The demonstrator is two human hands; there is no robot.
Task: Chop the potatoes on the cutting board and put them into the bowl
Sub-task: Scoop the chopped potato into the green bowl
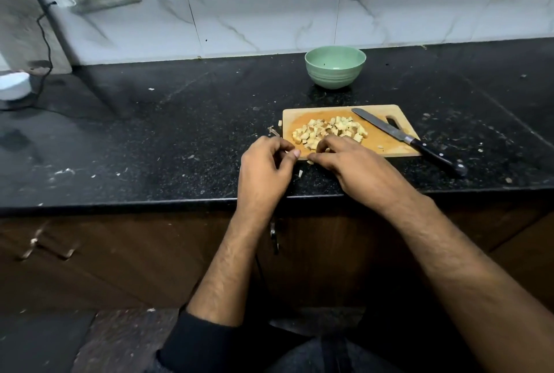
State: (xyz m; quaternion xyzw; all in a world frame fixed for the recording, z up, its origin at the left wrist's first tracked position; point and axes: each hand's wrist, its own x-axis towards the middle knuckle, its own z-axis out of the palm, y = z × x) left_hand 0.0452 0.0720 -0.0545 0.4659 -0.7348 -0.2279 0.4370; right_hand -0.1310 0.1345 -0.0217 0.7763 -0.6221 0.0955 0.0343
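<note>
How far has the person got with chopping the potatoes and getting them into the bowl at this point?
Chopping looks done: diced potato pieces sit piled on the cutting board, and the knife lies set down across it. In hand: the left hand and right hand are at the board's near edge, apparently gathering pieces. Left: the transfer, since the green bowl looks empty.

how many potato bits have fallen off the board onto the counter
3 that I can make out: one off the cutting board's far left corner, one at its near edge by the right hand, one nearer, between the wrists. The hands may hide more.
</note>
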